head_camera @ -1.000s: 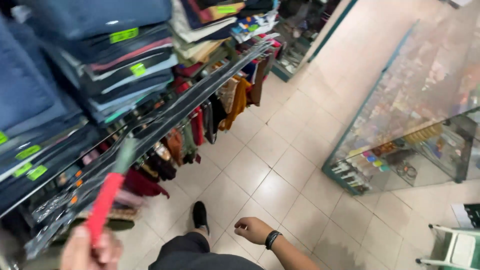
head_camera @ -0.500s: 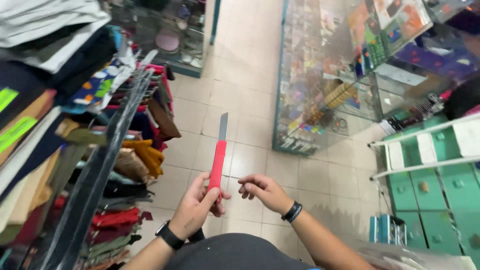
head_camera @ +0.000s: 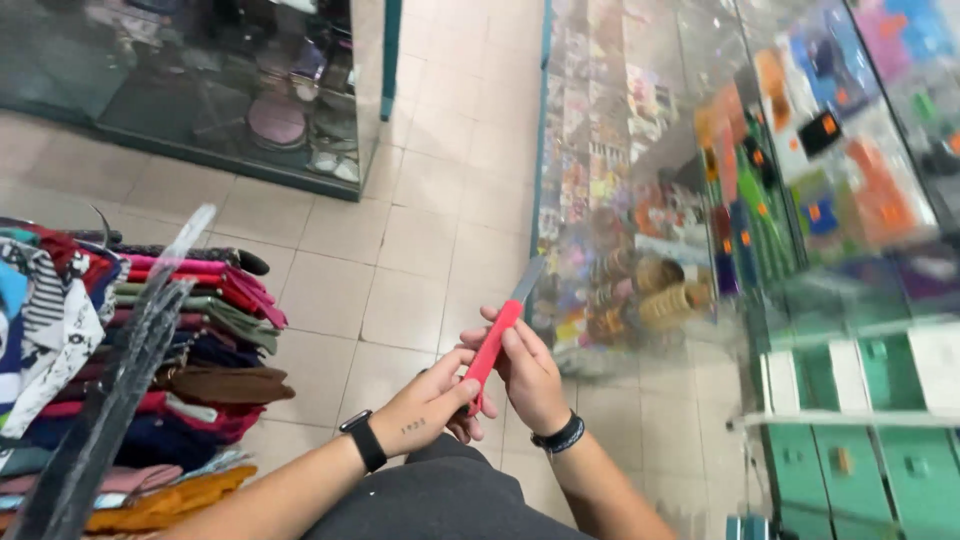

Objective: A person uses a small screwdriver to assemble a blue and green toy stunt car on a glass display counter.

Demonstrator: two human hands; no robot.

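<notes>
Far left, a clothes rack (head_camera: pixel 150 400) carries folded and hung garments in red, green, brown and mustard, packed tight so their edges face the aisle. Moving in, the left hand (head_camera: pixel 430 405), a dark watch (head_camera: pixel 364 441) on its wrist, curls around the lower end of a red-handled utility knife (head_camera: pixel 497 342), thumb pressed along the handle to steady it. The knife tilts up and away from the body, grey blade tip toward the glass display case (head_camera: pixel 640 200). Next, the right hand (head_camera: pixel 530 375), black bracelet (head_camera: pixel 558 437) at the wrist, closes on the handle from the other side, fingers wrapped over it. Both hands grip it, low over the tiled floor (head_camera: pixel 420 200). Far right, green shelving (head_camera: pixel 860 420).
</notes>
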